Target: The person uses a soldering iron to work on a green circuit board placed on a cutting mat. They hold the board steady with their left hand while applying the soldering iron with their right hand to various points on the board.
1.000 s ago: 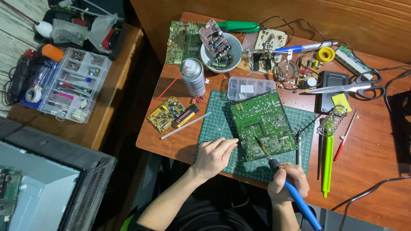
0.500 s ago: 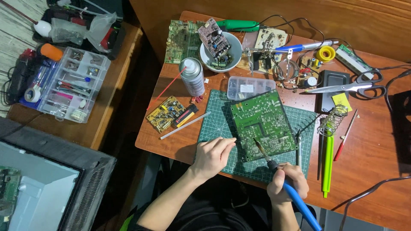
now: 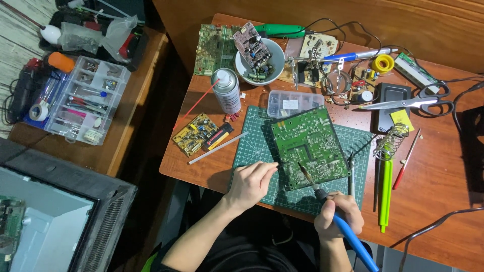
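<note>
Green circuit board (image 3: 308, 146) flat on mat; blue-handled soldering iron (image 3: 330, 207) tip touching it.

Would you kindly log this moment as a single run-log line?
left hand: at edge of green circuit board | right hand: grips blue soldering iron, tip on board | board lies on cutting mat

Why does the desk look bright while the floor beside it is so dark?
Head view: light falls on the wooden table, so the green circuit board and both hands, left hand and right hand, look sharp; the spray can top shows glare; the gap left of the table lies in deep shadow.
</note>
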